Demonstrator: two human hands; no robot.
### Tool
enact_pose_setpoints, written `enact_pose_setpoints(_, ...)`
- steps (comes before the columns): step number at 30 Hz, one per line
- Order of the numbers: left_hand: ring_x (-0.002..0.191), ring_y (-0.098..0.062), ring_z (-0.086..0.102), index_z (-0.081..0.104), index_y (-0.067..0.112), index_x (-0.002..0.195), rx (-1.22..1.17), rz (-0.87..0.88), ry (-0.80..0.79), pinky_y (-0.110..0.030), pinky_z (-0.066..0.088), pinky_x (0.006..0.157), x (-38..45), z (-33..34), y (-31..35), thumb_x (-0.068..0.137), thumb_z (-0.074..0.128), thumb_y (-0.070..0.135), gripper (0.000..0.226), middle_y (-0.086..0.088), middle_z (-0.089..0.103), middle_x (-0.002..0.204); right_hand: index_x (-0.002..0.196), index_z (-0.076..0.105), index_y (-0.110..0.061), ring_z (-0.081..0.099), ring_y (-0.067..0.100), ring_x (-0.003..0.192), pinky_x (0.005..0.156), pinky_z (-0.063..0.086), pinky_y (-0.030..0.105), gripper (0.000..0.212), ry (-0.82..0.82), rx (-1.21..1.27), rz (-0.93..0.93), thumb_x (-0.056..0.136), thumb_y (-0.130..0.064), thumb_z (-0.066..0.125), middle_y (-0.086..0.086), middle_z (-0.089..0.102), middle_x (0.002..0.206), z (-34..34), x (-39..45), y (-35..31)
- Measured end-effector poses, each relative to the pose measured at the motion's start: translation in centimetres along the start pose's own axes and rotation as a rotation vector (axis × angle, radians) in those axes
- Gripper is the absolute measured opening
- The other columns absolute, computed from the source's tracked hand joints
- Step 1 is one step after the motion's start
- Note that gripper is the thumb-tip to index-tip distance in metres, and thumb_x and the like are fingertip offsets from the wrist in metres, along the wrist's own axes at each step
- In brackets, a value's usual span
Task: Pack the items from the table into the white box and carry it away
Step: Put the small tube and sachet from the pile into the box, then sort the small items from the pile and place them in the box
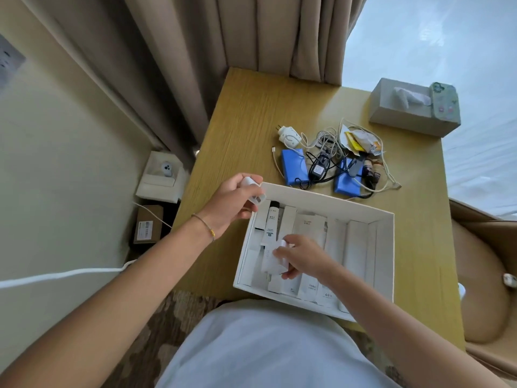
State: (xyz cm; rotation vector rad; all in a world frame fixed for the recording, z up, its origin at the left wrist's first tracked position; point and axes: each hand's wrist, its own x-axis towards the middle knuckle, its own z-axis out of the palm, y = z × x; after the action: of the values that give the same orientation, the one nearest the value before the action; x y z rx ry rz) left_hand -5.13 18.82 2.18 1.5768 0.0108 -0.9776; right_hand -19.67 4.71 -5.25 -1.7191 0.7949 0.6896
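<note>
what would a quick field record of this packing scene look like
left hand: holds small white item over box corner
right hand: grips white packet inside box
white box: open on wooden table, filled with white packets
still unpacked: cable tangle, two blue packs
far corner: tissue box

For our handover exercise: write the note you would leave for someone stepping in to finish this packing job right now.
Left hand grips a small white item at the far left corner of the white box.
Right hand holds a white packet inside the box.
Done: white cartons and a tube already lie in the box.
Left: blue packs, white plug, black adapter, cables and small bottles remain on the table. Then carry the box away.
</note>
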Motion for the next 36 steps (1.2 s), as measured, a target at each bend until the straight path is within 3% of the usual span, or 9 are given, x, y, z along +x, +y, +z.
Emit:
enact_pose_setpoints(4, 0.065, -0.011, 0.058, 0.064, 0.013, 0.115, -0.009, 0.000, -0.001, -0.019, 0.042, 0.048, -1.0, -0.8, -0.7, 0.094, 0.062, 0.021, 0.023, -0.011, 0.063, 0.102, 0.116, 0.054, -0.020, 0.073, 0.015, 0.057, 0.054, 0.061, 0.026, 0.035, 0.069, -0.209, -0.029, 0.087, -0.031, 0.072, 0.003, 0.069, 0.085, 2.4, 0.9, 0.5)
enact_pose_setpoints(8, 0.064, -0.012, 0.058, 0.064, 0.013, 0.115, 0.014, -0.005, -0.016, -0.019, 0.041, 0.047, -1.7, -1.1, -1.3, 0.096, 0.058, 0.024, 0.023, -0.014, 0.065, 0.103, 0.109, 0.051, -0.023, 0.070, 0.017, 0.067, 0.065, 0.061, 0.038, 0.034, 0.200, -0.414, -0.093, 0.082, -0.035, 0.068, -0.001, 0.067, 0.079, 3.7, 0.8, 0.5)
enact_pose_setpoints(13, 0.070, -0.018, 0.065, 0.066, 0.015, 0.117, 0.141, 0.049, -0.053, -0.024, 0.045, 0.052, -2.5, -0.7, -1.6, 0.099, 0.049, 0.017, 0.024, -0.014, 0.066, 0.100, 0.108, 0.050, -0.018, 0.053, 0.012, 0.061, 0.047, 0.039, 0.030, 0.038, 0.360, -0.552, -0.193, 0.085, -0.037, 0.073, -0.005, 0.057, 0.070, 5.0, 1.1, 0.4)
enact_pose_setpoints(18, 0.072, -0.015, 0.069, 0.065, 0.019, 0.124, 0.446, 0.116, -0.099, -0.023, 0.053, 0.061, -2.8, 0.2, -1.7, 0.094, 0.053, 0.012, 0.033, -0.004, 0.068, 0.103, 0.109, 0.050, -0.026, 0.065, 0.016, 0.070, 0.064, 0.058, 0.039, 0.040, 0.331, -0.383, -0.201, 0.085, -0.046, 0.074, -0.005, 0.067, 0.082, 4.7, 1.7, 0.6)
enact_pose_setpoints(22, 0.071, -0.007, 0.067, 0.064, 0.025, 0.125, 0.748, 0.152, -0.132, -0.014, 0.050, 0.062, -2.5, 1.1, -2.3, 0.089, 0.068, 0.021, 0.036, 0.005, 0.067, 0.103, 0.111, 0.055, -0.029, 0.070, 0.008, 0.055, 0.063, 0.062, 0.036, 0.019, 0.345, -0.203, -0.160, 0.095, -0.034, 0.062, -0.003, 0.073, 0.068, 1.9, 1.8, 2.1)
enact_pose_setpoints(24, 0.084, -0.002, 0.062, 0.061, 0.025, 0.130, 0.944, 0.173, -0.153, -0.015, 0.047, 0.074, -2.4, 2.0, -2.8, 0.086, 0.074, 0.028, 0.046, 0.005, 0.064, 0.120, 0.110, 0.058, -0.028, 0.068, 0.004, 0.052, 0.059, 0.061, 0.031, 0.015, 0.362, -0.168, -0.135, 0.094, -0.026, 0.059, -0.003, 0.073, 0.065, 0.5, 1.6, 2.9)
enact_pose_setpoints(27, 0.115, -0.014, 0.058, 0.060, 0.019, 0.132, 1.159, 0.203, -0.159, -0.027, 0.047, 0.095, -1.8, 3.4, -3.3, 0.080, 0.080, 0.028, 0.056, -0.001, 0.061, 0.132, 0.104, 0.062, -0.026, 0.070, 0.007, 0.054, 0.061, 0.062, 0.033, 0.014, 0.360, -0.101, -0.096, 0.093, -0.019, 0.057, -0.001, 0.074, 0.066, -0.9, 1.2, 3.8)
enact_pose_setpoints(32, 0.114, -0.018, 0.056, 0.067, 0.022, 0.112, 1.317, 0.186, -0.280, -0.027, 0.046, 0.085, -1.3, 4.8, -3.9, 0.075, 0.081, 0.030, 0.041, 0.000, 0.061, 0.119, 0.098, 0.066, -0.022, 0.073, 0.017, 0.064, 0.070, 0.063, 0.040, 0.018, 0.316, -0.004, -0.065, 0.091, -0.014, 0.053, 0.003, 0.076, 0.067, -1.7, 0.7, 4.6)
enact_pose_setpoints(36, 0.110, -0.020, 0.057, 0.065, 0.024, 0.117, 1.367, 0.124, -0.445, -0.028, 0.047, 0.082, -0.9, 6.8, -6.0, 0.076, 0.080, 0.025, 0.044, 0.002, 0.060, 0.111, 0.100, 0.067, -0.019, 0.072, 0.015, 0.062, 0.066, 0.061, 0.036, 0.016, 0.305, 0.031, -0.065, 0.093, -0.012, 0.054, 0.003, 0.076, 0.070, -2.2, 0.4, 5.0)
